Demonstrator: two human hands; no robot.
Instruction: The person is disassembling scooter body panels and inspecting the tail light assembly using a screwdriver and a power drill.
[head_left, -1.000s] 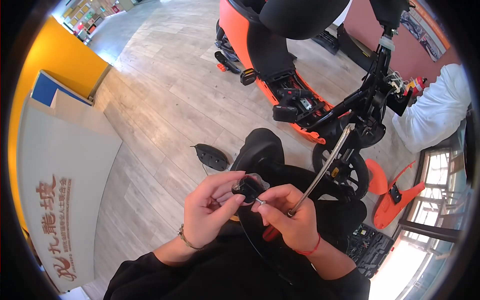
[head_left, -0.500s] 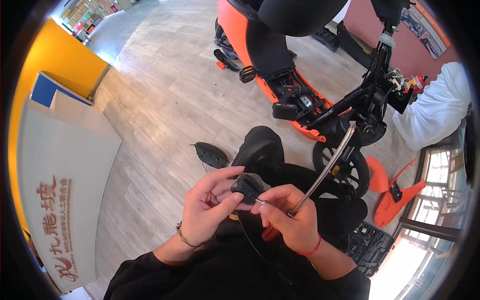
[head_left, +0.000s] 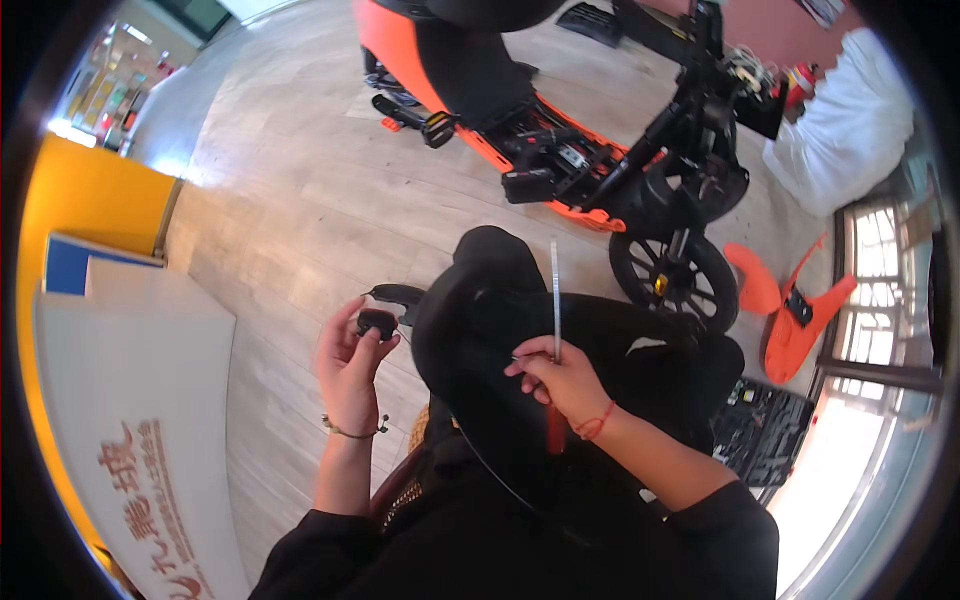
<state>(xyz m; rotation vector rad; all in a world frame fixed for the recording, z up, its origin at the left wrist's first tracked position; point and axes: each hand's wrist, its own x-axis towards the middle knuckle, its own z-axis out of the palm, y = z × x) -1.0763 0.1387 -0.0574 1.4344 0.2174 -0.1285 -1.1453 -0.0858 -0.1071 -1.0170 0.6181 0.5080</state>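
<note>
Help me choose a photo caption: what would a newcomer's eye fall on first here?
First comes the orange and black scooter at top centre, with loose orange panels on the floor at right. Then, near the middle, the right hand grips a red-handled screwdriver, while the left hand, farther left, holds a small black part.

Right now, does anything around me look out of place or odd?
Yes: the scooter has inner parts exposed, and an orange panel lies on the floor right of its front wheel, apparently detached.
</note>
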